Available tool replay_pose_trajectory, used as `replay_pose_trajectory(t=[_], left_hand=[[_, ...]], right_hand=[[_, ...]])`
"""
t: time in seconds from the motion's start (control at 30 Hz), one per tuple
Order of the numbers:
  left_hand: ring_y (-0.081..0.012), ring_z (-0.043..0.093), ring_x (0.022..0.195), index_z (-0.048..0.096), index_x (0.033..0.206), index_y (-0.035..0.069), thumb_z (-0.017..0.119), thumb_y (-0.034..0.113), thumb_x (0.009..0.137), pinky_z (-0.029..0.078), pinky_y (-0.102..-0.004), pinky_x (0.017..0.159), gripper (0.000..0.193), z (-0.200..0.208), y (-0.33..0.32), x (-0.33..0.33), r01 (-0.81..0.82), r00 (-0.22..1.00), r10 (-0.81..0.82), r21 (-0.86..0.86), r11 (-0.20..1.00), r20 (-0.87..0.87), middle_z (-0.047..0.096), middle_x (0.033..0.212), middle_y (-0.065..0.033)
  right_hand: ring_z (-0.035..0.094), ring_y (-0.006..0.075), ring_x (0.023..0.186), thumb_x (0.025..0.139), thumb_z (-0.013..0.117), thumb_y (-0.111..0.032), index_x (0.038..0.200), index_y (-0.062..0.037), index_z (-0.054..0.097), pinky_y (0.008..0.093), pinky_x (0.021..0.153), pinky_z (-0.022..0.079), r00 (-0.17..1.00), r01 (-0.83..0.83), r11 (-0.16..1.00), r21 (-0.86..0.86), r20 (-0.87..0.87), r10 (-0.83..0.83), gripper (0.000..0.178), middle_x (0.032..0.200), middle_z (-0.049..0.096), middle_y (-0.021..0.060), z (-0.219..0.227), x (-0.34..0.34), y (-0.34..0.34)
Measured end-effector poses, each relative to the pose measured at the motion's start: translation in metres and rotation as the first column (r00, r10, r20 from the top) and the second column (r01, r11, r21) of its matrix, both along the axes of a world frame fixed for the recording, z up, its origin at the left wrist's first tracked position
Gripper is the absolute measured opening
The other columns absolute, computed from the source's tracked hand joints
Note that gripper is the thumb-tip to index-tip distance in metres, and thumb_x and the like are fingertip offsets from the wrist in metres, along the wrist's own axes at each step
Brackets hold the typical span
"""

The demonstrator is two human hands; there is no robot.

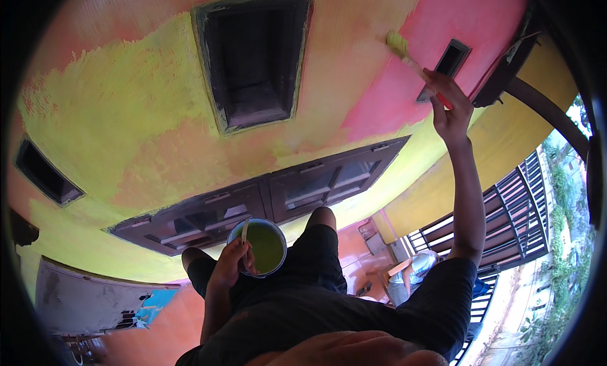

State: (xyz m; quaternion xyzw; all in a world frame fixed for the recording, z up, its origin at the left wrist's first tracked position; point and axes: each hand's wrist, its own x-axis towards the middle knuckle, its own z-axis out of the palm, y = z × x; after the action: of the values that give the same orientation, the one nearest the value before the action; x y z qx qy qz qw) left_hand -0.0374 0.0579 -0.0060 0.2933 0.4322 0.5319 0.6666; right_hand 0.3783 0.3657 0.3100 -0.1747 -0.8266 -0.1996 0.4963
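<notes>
My right hand [450, 108] is raised at the upper right, fingers closed round the handle of a paintbrush [414, 66]. Its bristles carry yellow-green paint and lie at or close to the wall [354, 62], near the border between orange and pink; contact cannot be made out. Low in the middle, my left hand [232, 262] grips the near left rim of a round paint bucket [282, 234] above my lap. Green paint [267, 247] fills part of it. A pale, narrow stick-like piece [245, 229] stands at the rim beside my left fingers; its kind is unclear.
Dark recessed openings [253, 62] break the wall, with a small one [450, 61] by my right hand. Below runs a brown wooden window frame [269, 198]. A dark railing [506, 208] stands at right; a person [411, 274] is near the orange floor [357, 258].
</notes>
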Motion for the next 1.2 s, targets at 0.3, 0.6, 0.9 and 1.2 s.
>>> replay_pose_trajectory(t=[0.3, 0.6, 0.9, 1.2], left_hand=[[-0.0211, 0.066, 0.062, 0.053, 0.108, 0.007, 0.049, 0.028, 0.108, 0.059, -0.0367, 0.066, 0.021, 0.007, 0.003, -0.003, 0.039, 0.997, -0.042, -0.047, 0.998, -0.064, 0.059, 0.071, -0.0055], [-0.0239, 0.067, 0.062, 0.053, 0.109, 0.005, 0.049, 0.026, 0.108, 0.06, -0.041, 0.068, 0.021, 0.003, 0.01, 0.0, 0.04, 0.996, -0.044, -0.048, 0.998, -0.08, 0.059, 0.072, -0.0074], [-0.0248, 0.067, 0.061, 0.053, 0.11, 0.005, 0.051, 0.027, 0.107, 0.06, -0.0412, 0.066, 0.022, 0.002, 0.009, 0.004, 0.034, 0.998, -0.036, -0.059, 0.998, -0.042, 0.059, 0.071, -0.0079], [-0.0239, 0.068, 0.062, 0.054, 0.109, 0.005, 0.051, 0.029, 0.107, 0.059, -0.039, 0.065, 0.023, 0.002, 0.006, -0.001, 0.037, 0.998, -0.039, -0.032, 0.999, -0.039, 0.059, 0.071, -0.0073]], right_hand=[[0.074, 0.0339, 0.096, 0.088, 0.072, 0.001, 0.1, 0.001, 0.069, 0.0379, 0.081, 0.06, 0.993, -0.093, 0.911, -0.402, 0.032, 0.116, 0.013, 0.109, 0.074, 0.0194, -0.123, -0.006, -0.029], [0.071, 0.0178, 0.099, 0.098, 0.064, -0.001, 0.113, 0.0029, 0.07, 0.0299, 0.084, 0.056, 0.973, -0.187, 0.968, -0.167, -0.165, 0.16, 0.016, 0.111, 0.075, 0.0129, 0.093, 0.004, 0.008], [0.067, 0.0257, 0.085, 0.089, 0.062, 0.001, 0.11, 0.0067, 0.065, 0.0361, 0.069, 0.058, 0.821, -0.468, 0.841, 0.27, -0.22, 0.528, 0.022, 0.101, 0.069, 0.0186, 0.362, -0.036, 0.012], [0.069, 0.0156, 0.106, 0.105, 0.058, -0.008, 0.125, 0.0022, 0.067, 0.0311, 0.092, 0.058, 0.987, -0.075, 0.989, 0.13, -0.134, 0.092, 0.024, 0.119, 0.074, 0.011, 0.277, -0.022, 0.01]])
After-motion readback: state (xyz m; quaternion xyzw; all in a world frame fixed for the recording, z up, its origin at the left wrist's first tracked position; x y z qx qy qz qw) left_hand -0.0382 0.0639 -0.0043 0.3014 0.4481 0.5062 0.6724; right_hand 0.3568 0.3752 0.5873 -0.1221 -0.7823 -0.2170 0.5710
